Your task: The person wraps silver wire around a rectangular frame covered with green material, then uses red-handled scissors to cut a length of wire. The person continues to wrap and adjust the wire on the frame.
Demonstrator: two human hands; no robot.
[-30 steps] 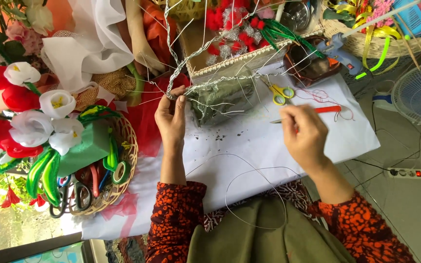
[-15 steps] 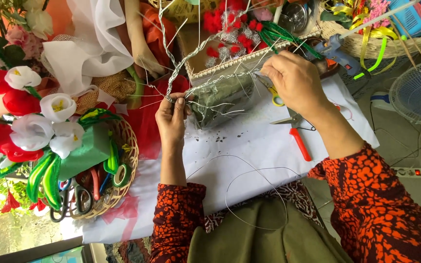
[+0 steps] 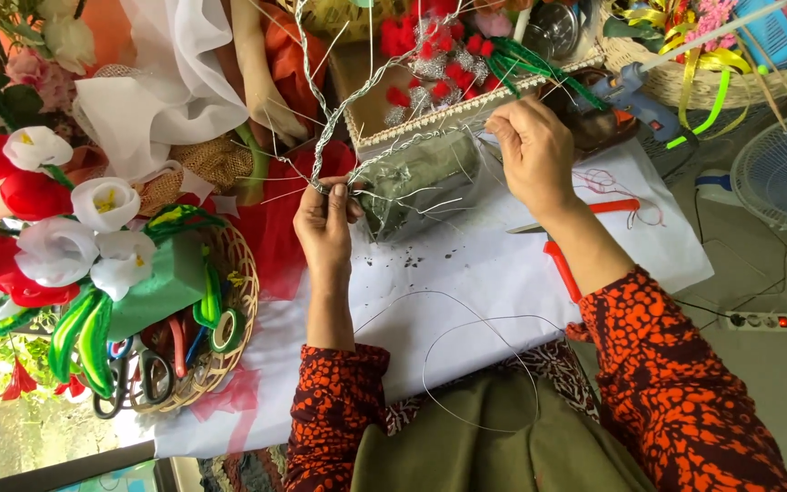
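My left hand grips the base of a twisted silver wire stem that rises and splits into thin branches. Off to the right, my right hand pinches one of the thin wire strands running from that stem. Between the hands lies a grey-green block wrapped in plastic, with wire ends poking out of it. Just below my right wrist, a red-handled cutting tool rests on the white paper sheet.
A wicker basket holds scissors and tape rolls beside red and white fabric flowers. A loose wire loop hangs over my lap. Beyond the paper are a blue glue gun, a fan and a power strip.
My right hand left the red-handled tool on the paper, rose to the wire branches and closed on a strand. My left hand kept its hold on the stem.
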